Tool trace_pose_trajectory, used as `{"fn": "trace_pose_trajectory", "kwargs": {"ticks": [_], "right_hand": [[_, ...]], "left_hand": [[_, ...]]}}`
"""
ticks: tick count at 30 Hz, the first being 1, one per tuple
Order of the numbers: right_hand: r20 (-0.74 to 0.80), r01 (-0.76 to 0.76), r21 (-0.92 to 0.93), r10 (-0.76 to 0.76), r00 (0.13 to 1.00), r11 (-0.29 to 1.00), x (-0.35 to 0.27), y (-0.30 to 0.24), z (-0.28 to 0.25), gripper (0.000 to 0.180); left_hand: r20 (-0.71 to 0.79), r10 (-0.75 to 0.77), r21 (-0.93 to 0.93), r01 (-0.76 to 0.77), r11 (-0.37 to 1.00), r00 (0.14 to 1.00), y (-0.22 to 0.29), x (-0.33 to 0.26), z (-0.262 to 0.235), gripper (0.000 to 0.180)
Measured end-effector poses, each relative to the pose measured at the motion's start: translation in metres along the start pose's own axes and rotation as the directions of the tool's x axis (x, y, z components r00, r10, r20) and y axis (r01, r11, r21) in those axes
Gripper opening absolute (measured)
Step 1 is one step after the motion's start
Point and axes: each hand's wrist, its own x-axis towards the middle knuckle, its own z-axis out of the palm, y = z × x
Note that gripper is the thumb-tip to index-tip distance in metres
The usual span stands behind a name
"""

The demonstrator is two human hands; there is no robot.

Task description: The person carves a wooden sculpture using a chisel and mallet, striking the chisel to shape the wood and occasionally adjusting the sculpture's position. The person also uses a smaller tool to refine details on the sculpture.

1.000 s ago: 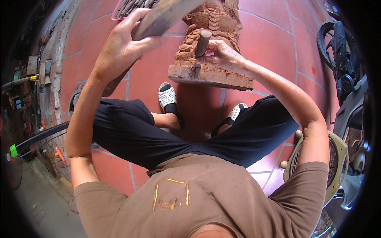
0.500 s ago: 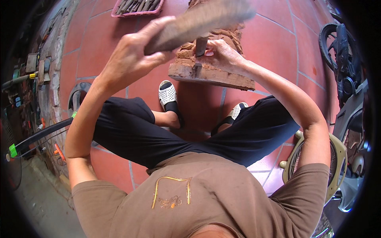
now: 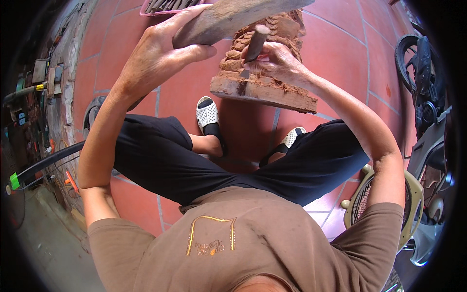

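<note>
My left hand [image 3: 158,56] is wrapped round one end of a thick wooden club [image 3: 228,22], a plain mallet whose far end runs out past the top edge. It hangs above and left of a chisel [image 3: 256,43], apart from it. My right hand [image 3: 282,63] pinches the chisel's dark shaft, the round butt end tilted up. Its blade points down at the top of a reddish-brown wood carving [image 3: 262,93], close to the near edge. Scale-like layers cover the carving behind its flat, rough base; my right hand hides part of them.
A pink basket [image 3: 144,9] of tools lies at the far left on red floor tiles [image 3: 335,53]. My sandalled feet [image 3: 207,114] stand just short of the carving. A fan [image 3: 413,204] is by my right elbow, a motorbike [image 3: 425,92] beyond it. Clutter lines the left wall.
The club has gone up and away from the chisel, uncovering its butt end. The chisel now leans more, and the view has shifted slightly.
</note>
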Motion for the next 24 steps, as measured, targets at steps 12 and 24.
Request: {"fn": "trace_pose_trajectory", "kwargs": {"ticks": [12, 24], "right_hand": [[0.040, 0.045, -0.264, -0.036, 0.999, 0.964, 0.015, 0.003, 0.013, 0.022], [-0.031, -0.156, -0.164, 0.153, 0.988, 0.974, 0.021, -0.001, -0.006, 0.036]], "left_hand": [[0.048, -0.184, -0.092, 0.187, 0.978, 0.982, -0.001, -0.004, -0.009, 0.062], [-0.044, -0.143, -0.014, 0.143, 0.990, 0.989, -0.016, -0.006, -0.015, 0.062]]}}
